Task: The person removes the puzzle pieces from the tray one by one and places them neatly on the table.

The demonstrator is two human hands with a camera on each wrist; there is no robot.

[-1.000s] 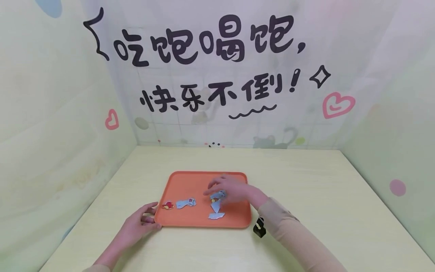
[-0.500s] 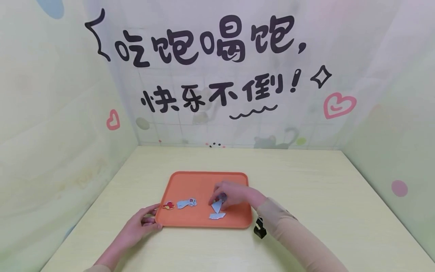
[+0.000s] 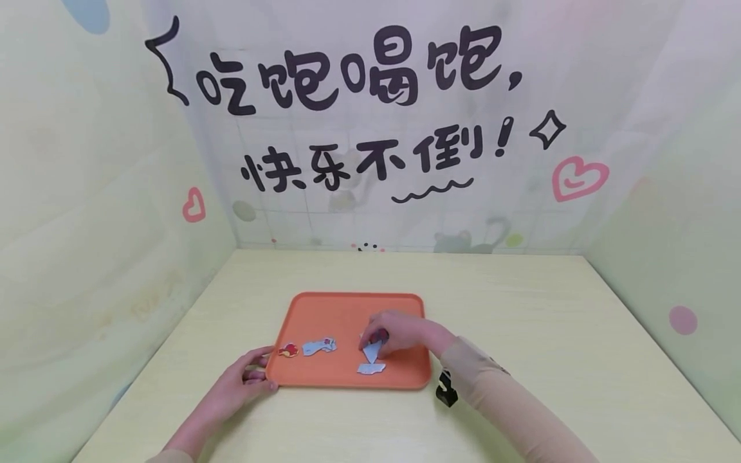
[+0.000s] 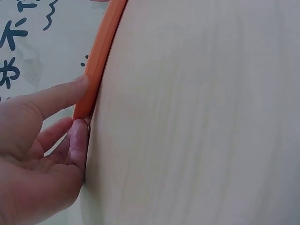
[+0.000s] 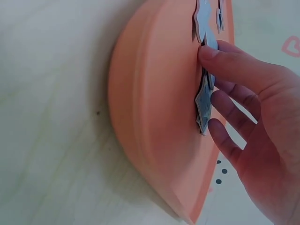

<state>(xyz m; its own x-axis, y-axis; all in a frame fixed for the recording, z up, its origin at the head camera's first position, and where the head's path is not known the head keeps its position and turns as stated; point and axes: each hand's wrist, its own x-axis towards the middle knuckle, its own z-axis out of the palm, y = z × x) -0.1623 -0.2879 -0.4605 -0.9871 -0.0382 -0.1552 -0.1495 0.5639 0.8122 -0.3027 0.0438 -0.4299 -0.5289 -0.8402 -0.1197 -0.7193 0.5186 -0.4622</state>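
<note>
An orange tray (image 3: 330,315) lies on the table, its near-left corner held by my left hand (image 3: 237,381). In the left wrist view, the thumb (image 4: 70,93) presses the rim and the other fingers curl at the corner. My right hand (image 3: 401,330) is over the tray's right half, thumb and fingers around a light-blue flat cardboard piece (image 3: 372,351) like a jigsaw piece; the hand partly hides what lies beneath. Just nearer lies another blue piece (image 3: 371,368). To the left are a longer blue piece (image 3: 317,347) and a small red-and-yellow piece (image 3: 289,350).
A small black object (image 3: 446,390) shows beside the right sleeve, just right of the tray. The pale wooden table (image 3: 521,308) runs back to a printed curtain wall (image 3: 370,225), with side curtains left and right.
My right hand has come down from above the tray onto the blue pieces and drawn its fingers together there. The left hand has stayed at the tray corner.
</note>
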